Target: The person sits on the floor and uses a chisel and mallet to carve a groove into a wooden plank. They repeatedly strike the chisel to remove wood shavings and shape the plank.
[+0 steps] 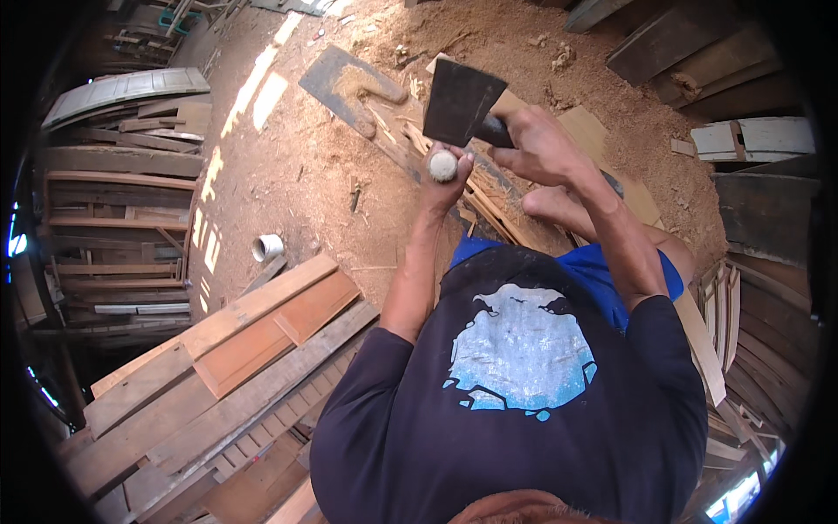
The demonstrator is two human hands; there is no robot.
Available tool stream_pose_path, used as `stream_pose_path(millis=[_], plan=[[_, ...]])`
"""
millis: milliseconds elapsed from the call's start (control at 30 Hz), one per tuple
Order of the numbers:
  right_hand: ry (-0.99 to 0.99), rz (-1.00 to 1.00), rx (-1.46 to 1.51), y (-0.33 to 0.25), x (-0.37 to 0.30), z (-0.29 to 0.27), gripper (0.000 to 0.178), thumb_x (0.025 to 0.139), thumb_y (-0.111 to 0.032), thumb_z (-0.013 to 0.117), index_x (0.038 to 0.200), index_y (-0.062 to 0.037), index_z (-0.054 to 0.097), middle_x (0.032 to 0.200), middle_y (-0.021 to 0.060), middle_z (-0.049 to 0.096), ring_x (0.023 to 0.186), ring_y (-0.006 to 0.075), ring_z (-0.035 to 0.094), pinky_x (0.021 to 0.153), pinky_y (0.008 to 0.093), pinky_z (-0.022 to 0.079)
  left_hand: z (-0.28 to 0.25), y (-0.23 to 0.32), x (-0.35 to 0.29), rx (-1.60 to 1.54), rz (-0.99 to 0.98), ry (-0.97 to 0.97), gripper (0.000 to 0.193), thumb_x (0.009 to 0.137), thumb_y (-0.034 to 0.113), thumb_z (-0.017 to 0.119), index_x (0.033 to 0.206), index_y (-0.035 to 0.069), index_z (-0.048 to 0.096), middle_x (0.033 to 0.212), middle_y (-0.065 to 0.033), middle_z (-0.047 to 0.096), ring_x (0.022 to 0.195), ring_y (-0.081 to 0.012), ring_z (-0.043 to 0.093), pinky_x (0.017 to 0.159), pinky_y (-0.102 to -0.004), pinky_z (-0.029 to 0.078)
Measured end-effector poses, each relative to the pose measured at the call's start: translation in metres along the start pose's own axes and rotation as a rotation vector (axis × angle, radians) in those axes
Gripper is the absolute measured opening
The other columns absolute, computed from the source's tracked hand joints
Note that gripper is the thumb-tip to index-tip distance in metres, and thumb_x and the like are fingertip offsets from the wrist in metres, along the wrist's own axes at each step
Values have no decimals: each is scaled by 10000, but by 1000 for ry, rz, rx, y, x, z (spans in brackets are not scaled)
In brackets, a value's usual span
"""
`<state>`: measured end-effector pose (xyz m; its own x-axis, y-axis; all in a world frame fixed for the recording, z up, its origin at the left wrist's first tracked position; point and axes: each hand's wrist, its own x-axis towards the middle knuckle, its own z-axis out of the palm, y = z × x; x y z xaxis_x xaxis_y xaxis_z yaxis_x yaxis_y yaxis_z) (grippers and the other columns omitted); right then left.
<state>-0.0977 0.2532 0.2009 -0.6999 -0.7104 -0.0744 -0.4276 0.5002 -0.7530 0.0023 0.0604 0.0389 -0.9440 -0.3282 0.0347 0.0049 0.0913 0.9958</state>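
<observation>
Here, a round wooden peg (443, 165) stands end-up toward the camera, its pale cut face showing, gripped in the fist of the left hand (445, 179), whose fingers curl closed around the shaft below that face. Just above and touching or nearly touching it (the contact itself is hard to tell) hangs the dark, broad blade of a hatchet (458, 103), its handle clenched in the right hand (537, 144), fingers wrapped shut. Beneath both lie split wood strips (489, 210) on a sawdust floor (305, 175). Farther left sit a white pipe piece (267, 247) and stacked planks (253, 341); a flat dark board (345, 83) lies beyond the hatchet.
</observation>
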Motion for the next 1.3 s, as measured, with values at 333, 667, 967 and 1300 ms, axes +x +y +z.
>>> stream_pose_path(millis=[333,667,967,1300], plan=[[171,187,501,20,-28,-6,350,815,-214,757,1033,44,666,773,46,653,666,123,609,618,302,493,60,-15,-96,722,601,-737,197,718,200,724,901,158,663,868,-35,592,878,-255,599,797,-406,436],[224,486,1014,99,-80,33,240,869,-211,751,926,-19,618,778,50,649,655,118,606,572,279,497,105,93,-51,503,898,-280,233,720,204,729,952,175,729,1152,-72,609,1079,-283,557,865,-421,401],[63,340,1344,200,-80,93,263,855,-209,765,979,-30,617,811,58,655,701,125,637,620,271,526,139,56,-62,615,764,-451,496,747,222,751,1236,256,668,1507,-184,417,1276,-368,438,990,-490,324],[443,920,915,316,-47,32,262,760,-172,808,897,11,680,753,52,669,544,158,618,467,339,496,28,-34,-12,1317,261,-987,545,751,235,782,1259,137,612,1303,-198,581,1275,-364,500,1144,-580,287]])
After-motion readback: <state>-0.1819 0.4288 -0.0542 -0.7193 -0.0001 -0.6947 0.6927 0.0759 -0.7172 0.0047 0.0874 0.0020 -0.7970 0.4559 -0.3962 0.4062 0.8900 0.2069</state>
